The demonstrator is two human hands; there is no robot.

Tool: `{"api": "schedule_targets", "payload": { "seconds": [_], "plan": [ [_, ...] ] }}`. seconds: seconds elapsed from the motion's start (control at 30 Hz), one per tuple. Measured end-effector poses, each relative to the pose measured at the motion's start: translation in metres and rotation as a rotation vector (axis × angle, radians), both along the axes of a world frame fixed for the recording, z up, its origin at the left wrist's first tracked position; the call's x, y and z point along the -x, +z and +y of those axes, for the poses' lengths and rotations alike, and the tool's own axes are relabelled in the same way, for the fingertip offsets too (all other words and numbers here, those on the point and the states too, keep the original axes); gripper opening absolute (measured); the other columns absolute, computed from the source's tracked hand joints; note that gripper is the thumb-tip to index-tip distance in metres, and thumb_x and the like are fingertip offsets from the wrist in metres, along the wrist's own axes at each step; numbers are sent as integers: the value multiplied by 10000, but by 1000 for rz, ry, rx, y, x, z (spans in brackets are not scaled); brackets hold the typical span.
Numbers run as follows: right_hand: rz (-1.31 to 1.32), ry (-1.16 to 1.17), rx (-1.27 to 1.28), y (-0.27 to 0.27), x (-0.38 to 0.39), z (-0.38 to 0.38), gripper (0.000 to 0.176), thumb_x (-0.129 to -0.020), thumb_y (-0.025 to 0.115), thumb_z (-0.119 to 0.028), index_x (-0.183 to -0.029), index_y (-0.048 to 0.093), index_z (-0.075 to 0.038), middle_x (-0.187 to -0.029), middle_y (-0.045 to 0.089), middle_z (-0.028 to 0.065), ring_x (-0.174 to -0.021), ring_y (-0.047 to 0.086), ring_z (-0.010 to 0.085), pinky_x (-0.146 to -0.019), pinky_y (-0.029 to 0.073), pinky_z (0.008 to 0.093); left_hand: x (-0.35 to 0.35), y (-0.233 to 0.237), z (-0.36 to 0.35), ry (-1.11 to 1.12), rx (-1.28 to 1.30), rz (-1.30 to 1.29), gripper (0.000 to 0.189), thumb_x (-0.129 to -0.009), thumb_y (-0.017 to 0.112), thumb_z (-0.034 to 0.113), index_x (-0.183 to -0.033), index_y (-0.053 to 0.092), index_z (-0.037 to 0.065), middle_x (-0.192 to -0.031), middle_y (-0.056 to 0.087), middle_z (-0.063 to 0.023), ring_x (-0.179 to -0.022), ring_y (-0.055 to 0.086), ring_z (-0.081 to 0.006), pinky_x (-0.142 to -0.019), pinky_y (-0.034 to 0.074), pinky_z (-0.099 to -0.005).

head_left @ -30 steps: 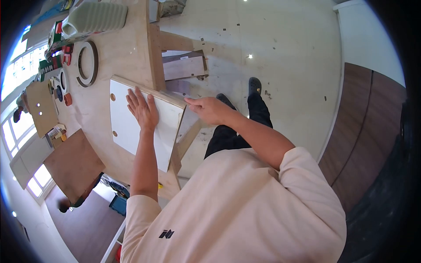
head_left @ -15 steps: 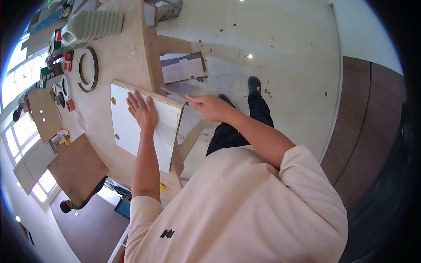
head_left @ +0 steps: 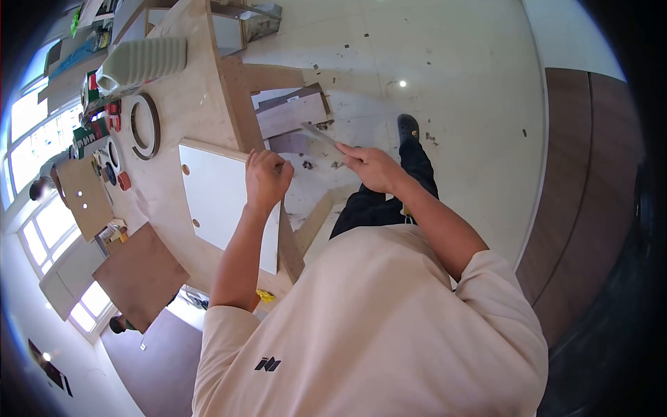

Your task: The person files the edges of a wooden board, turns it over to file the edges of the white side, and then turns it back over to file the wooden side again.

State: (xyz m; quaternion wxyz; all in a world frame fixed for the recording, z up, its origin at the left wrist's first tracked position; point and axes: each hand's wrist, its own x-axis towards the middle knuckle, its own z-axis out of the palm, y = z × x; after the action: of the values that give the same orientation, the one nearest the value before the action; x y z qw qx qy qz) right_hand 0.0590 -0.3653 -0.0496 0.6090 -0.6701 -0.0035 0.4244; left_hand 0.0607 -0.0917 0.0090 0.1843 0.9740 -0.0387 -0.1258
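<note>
A white board (head_left: 221,198) with two round holes along its left side lies on the wooden workbench (head_left: 201,104), at the bench edge nearest me. Over the board's right corner, my left hand (head_left: 268,182) is closed, its fingers curled at the edge. The hand hides the corner and any small thing under the fingertips. Away from the board, my right hand (head_left: 375,171) grips a thin, flat grey file (head_left: 320,133) by its near end. The file's free end points up and left, over the floor beyond the bench edge, touching nothing.
A rolled edge strip (head_left: 154,125) and a ribbed, pale plastic jug (head_left: 149,62) stand farther along the bench. Board offcuts (head_left: 295,115) lie below by the bench leg, with scraps on the floor. At left, a person is behind a brown panel (head_left: 142,274).
My left hand has gone from lying flat on the board to curling at its right corner. My right hand has drawn the file rightward, away from the board edge.
</note>
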Motion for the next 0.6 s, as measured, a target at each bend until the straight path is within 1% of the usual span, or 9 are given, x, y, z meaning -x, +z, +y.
{"api": "schedule_targets", "payload": {
  "seconds": [0.03, 0.13, 0.23, 0.33, 0.43, 0.53, 0.57, 0.6],
  "plan": [
    [7, -3, -13, 1, 1, 1, 440, -1054, 528, -299, -1470, 513, -155, -1342, 643, 185, -1197, 626, 244, -1058, 418, 299, -1, -1, 0, 28, -1, 29, 121, -770, 712, 150, -731, 650, 53, -811, 655, -80, -914, 617, -319, -1141, 324, -551],
    [30, 24, -34, 5, 2, 1, 437, -1056, 520, -307, -1469, 518, -164, -1357, 632, 187, -1215, 618, 261, -1064, 416, 305, -7, -3, 1, 81, -81, 105, 99, -781, 683, 153, -743, 673, 63, -876, 670, -92, -1013, 601, -334, -1156, 290, -556],
    [6, 70, -35, 3, 5, 2, 436, -1057, 515, -312, -1470, 520, -170, -1378, 617, 188, -1237, 610, 268, -1071, 415, 310, -14, -5, -4, 130, -241, 181, 107, -792, 660, 166, -759, 696, 71, -1017, 670, -109, -1150, 555, -342, -1179, 234, -556],
    [11, 133, -31, 7, 4, 2, 437, -1058, 508, -306, -1474, 514, -170, -1392, 607, 187, -1253, 602, 267, -1078, 410, 309, -15, -7, -2, 184, -268, 208, 162, -795, 644, 159, -900, 735, 77, -1244, 618, -151, -1312, 455, -373, -1193, 192, -546],
    [35, 130, -92, 4, 9, 7, 438, -1054, 517, -291, -1475, 512, -167, -1386, 611, 187, -1255, 601, 253, -1082, 406, 303, -5, -17, 26, 151, -211, -55, 330, -840, 646, 182, -1150, 699, 79, -1448, 464, -224, -1420, 329, -413, -1193, 209, -538],
    [56, 165, -122, 1, 17, 17, 445, -1050, 522, -269, -1482, 500, -163, -1373, 621, 183, -1213, 619, 227, -1070, 408, 286, 4, -3, 41, 274, -143, -215, 502, -904, 643, 242, -1366, 561, 66, -1552, 284, -290, -1459, 243, -454, -1196, 219, -534],
    [51, 187, -121, 4, 17, 17, 446, -1048, 526, -267, -1480, 501, -159, -1367, 625, 181, -1196, 624, 216, -1062, 411, 280, 12, 0, 53, 352, -116, -161, 672, -937, 658, 360, -1493, 426, 64, -1602, 147, -316, -1487, 182, -472, -1202, 216, -533],
    [45, 208, -119, 12, 15, 16, 446, -1046, 530, -265, -1478, 503, -155, -1361, 630, 178, -1179, 629, 204, -1055, 414, 274, 21, 2, 63, 416, -101, -115, 726, -934, 663, 386, -1523, 377, 71, -1611, 125, -317, -1497, 155, -475, -1205, 213, -530]
  ]
}}
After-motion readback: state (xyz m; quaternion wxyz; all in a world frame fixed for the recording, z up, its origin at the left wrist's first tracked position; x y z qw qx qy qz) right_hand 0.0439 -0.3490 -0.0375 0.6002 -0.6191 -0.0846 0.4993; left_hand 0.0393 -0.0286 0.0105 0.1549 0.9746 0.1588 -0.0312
